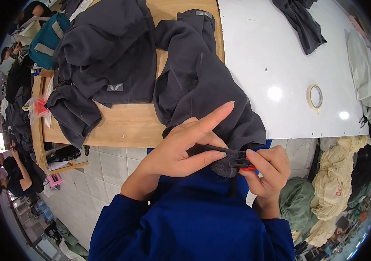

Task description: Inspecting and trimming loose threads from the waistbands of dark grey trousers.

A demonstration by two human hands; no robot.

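My left hand (pixel 181 150) pinches the edge of a dark grey garment (pixel 198 82) between thumb and fingers, its index finger stretched out over the cloth. The garment runs from the wooden table down toward my lap, and its held end (pixel 223 167) is turned up in front of me. Closed fingers of my right hand (pixel 269 167) hold a small black and red tool that looks like thread snips (pixel 240 163). Its dark tips lie against the garment's edge, close to my left thumb. My right fingers cover part of the tool.
Another dark grey garment (pixel 107 52) lies heaped on the wooden table (pixel 127 126) at left. On the white table (pixel 259 95) are a tape roll (pixel 314 96) and a dark cloth piece (pixel 305 26). Cream fabric bundles (pixel 335 182) sit at right; people work at far left.
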